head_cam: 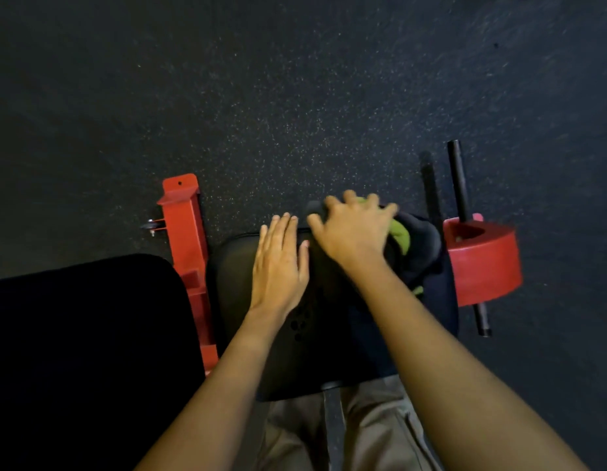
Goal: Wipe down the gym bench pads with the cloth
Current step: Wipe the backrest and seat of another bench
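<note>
A small black bench pad lies below me, and a larger black pad sits to its left. My left hand rests flat on the small pad's far part, fingers straight. My right hand lies at the pad's far right corner, fingers spread over a dark cloth with a lime-green patch. The cloth is bunched there and partly hidden under the hand. The hand is blurred.
A red steel frame post runs between the two pads. A red cylinder on a black bar stands at the right. Dark speckled rubber floor lies beyond. My grey trousers show below the pad.
</note>
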Demonstrator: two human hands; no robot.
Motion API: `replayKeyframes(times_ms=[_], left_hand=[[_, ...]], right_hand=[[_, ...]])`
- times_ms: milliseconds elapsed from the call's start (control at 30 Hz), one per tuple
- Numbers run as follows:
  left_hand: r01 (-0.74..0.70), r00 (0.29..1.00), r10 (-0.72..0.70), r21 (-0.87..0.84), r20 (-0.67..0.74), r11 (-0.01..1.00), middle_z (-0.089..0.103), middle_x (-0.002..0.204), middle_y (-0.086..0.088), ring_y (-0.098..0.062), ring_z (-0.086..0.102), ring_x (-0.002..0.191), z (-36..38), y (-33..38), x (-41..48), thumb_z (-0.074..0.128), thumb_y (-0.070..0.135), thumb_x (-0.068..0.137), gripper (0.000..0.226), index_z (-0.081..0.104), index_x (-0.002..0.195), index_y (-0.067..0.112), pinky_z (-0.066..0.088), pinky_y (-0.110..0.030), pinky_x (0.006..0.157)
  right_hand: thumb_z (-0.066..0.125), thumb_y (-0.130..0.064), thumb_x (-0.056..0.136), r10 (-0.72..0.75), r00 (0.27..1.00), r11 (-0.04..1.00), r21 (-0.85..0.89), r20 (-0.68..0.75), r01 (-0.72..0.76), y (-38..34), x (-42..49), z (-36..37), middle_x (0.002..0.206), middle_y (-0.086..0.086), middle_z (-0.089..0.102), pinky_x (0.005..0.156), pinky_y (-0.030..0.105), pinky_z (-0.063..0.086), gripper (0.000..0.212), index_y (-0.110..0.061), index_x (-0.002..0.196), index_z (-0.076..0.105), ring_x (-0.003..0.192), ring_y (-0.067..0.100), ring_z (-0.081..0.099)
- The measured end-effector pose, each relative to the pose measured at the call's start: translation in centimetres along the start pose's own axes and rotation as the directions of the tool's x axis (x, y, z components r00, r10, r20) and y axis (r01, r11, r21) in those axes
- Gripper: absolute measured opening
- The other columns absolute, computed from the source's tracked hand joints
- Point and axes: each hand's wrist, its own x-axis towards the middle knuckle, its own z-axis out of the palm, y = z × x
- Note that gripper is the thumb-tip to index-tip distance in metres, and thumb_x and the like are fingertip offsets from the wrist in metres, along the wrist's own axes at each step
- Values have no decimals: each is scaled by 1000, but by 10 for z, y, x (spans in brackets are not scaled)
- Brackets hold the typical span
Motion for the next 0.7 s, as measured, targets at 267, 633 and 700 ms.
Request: replayKeyframes(times_ms=[267, 633, 700], left_hand=[[-208, 975, 206, 17, 87, 978, 55, 130, -19, -31, 46, 128, 14, 39, 13, 33, 31, 96, 51, 51, 129, -3, 21, -38, 114], [-331, 942, 336, 126, -17, 935, 57, 127, -16, -29, 50, 121, 53, 88, 18, 37, 33, 95, 51, 51, 128, -3, 27, -40, 110], [-332, 940, 340, 141, -35, 933, 57, 126, -15, -28, 51, 120, 55, 89, 18, 38, 32, 95, 49, 52, 128, -2, 29, -41, 109]], right_hand=[[40, -64, 89, 276, 959, 913, 331, -64, -241, 86, -13, 9, 138, 5, 47, 93, 53, 35, 60, -29, 138, 44, 121, 38, 42], [35, -59, 86, 545, 825, 663, 678, -148, -317, 112, -110, 76, 139, 11, 45, 82, 54, 44, 69, -22, 144, 37, 107, 45, 51], [32, -62, 86, 523, 840, 718, 606, -146, -342, 114, -91, 62, 141, 7, 43, 85, 53, 41, 68, -28, 145, 35, 110, 41, 50]])
